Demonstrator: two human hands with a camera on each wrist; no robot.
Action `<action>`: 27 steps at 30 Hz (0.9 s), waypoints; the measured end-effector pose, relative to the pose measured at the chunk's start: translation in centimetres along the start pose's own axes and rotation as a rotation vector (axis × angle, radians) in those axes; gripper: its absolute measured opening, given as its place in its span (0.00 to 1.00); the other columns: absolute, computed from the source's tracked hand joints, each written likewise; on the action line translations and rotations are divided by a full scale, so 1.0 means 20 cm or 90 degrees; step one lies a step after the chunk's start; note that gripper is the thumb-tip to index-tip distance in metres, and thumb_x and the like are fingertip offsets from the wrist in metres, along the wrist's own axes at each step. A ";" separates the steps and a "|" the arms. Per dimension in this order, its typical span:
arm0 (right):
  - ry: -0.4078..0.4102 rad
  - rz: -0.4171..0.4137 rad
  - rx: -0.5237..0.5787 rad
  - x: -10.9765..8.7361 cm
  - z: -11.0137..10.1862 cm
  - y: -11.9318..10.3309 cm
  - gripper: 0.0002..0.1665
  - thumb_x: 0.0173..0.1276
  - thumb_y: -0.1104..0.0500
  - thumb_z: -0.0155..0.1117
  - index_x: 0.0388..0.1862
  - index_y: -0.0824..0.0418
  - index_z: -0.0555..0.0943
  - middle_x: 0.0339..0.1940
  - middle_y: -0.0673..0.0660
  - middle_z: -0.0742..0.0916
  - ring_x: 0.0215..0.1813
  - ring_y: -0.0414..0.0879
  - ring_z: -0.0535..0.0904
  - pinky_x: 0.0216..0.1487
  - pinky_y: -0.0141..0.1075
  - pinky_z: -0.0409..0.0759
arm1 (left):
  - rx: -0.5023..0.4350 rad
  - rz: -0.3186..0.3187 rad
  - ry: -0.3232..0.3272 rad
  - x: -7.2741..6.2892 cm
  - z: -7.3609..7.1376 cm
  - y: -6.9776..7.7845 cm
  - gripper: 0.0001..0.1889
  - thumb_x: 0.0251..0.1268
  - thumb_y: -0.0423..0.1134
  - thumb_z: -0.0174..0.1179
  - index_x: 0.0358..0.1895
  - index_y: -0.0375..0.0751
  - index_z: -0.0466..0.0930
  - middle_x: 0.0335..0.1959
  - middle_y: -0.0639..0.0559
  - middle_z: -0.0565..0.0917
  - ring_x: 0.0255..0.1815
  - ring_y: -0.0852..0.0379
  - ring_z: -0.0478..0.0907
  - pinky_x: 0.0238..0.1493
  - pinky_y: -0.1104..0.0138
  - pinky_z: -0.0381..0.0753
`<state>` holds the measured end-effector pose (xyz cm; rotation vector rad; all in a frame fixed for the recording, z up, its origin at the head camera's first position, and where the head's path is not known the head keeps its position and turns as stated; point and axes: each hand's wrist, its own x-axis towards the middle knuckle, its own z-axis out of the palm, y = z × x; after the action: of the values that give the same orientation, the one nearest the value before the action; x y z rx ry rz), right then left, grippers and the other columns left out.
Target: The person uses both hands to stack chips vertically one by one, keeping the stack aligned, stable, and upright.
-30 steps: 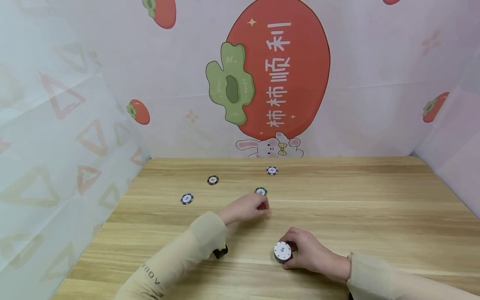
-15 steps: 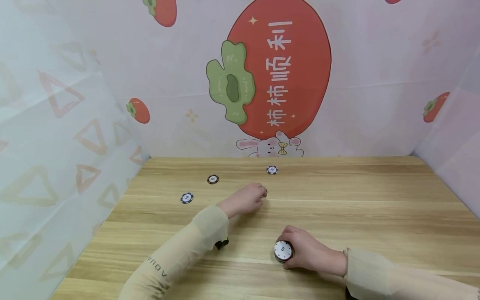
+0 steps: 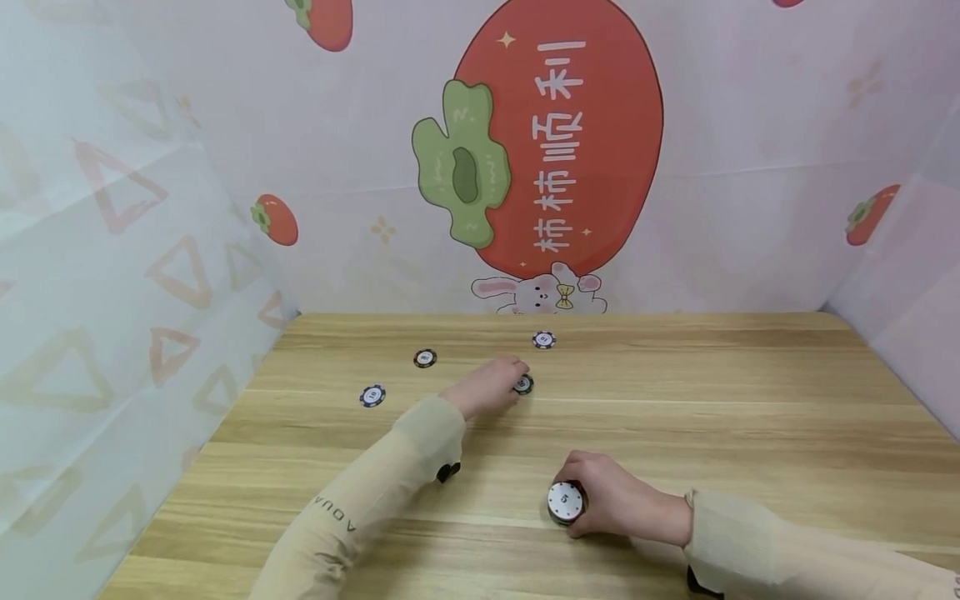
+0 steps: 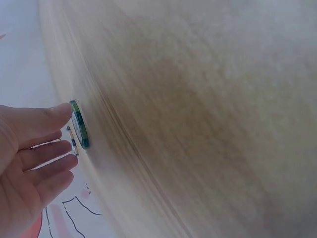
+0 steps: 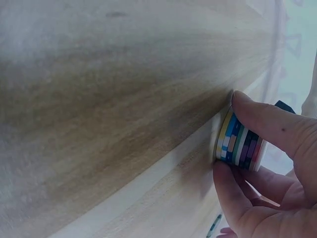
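Note:
A green poker chip lies flat on the wooden table. My left hand reaches over it from the near left. In the left wrist view the thumb tip touches the edge of the green chip, while the fingers of the left hand stay fairly straight beside it. My right hand grips a stack of chips with a white chip on top, near the front middle of the table. The right wrist view shows my right hand with thumb and fingers curled round the striped stack.
Three loose chips lie farther out: a dark one, a blue one at the left, and a pale one near the back wall. Patterned walls enclose the table at the back and both sides. The right half of the table is bare wood.
My left hand has moved away from me onto the green chip, covered it half a second ago, and now shows it at its fingertips. The right hand stays on the stack.

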<state>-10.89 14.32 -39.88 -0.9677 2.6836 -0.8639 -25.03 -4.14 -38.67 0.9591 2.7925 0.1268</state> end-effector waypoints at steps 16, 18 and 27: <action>0.015 -0.008 -0.002 0.00 0.01 0.01 0.23 0.31 0.61 0.79 0.31 0.58 0.82 0.29 0.43 0.77 0.34 0.34 0.73 0.36 0.29 0.74 | 0.017 -0.006 -0.002 0.02 0.01 0.00 0.19 0.61 0.36 0.57 0.56 0.36 0.72 0.52 0.46 0.76 0.53 0.54 0.73 0.55 0.66 0.70; 0.019 -0.010 -0.004 0.00 0.01 0.01 0.23 0.30 0.61 0.79 0.31 0.58 0.82 0.29 0.43 0.77 0.34 0.34 0.73 0.36 0.29 0.74 | 0.015 -0.010 -0.001 0.02 0.01 0.01 0.18 0.61 0.37 0.57 0.55 0.36 0.73 0.51 0.46 0.76 0.51 0.54 0.74 0.54 0.66 0.71; 0.021 -0.009 -0.007 0.00 0.01 0.02 0.23 0.30 0.61 0.79 0.31 0.58 0.82 0.29 0.43 0.77 0.34 0.34 0.73 0.36 0.28 0.74 | 0.060 -0.001 0.021 0.04 0.02 0.02 0.12 0.61 0.33 0.56 0.47 0.36 0.77 0.42 0.47 0.79 0.42 0.57 0.76 0.45 0.67 0.75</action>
<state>-11.00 14.45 -40.20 -0.9855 2.7140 -0.8767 -25.23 -3.34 -39.16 0.9835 2.8523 0.0096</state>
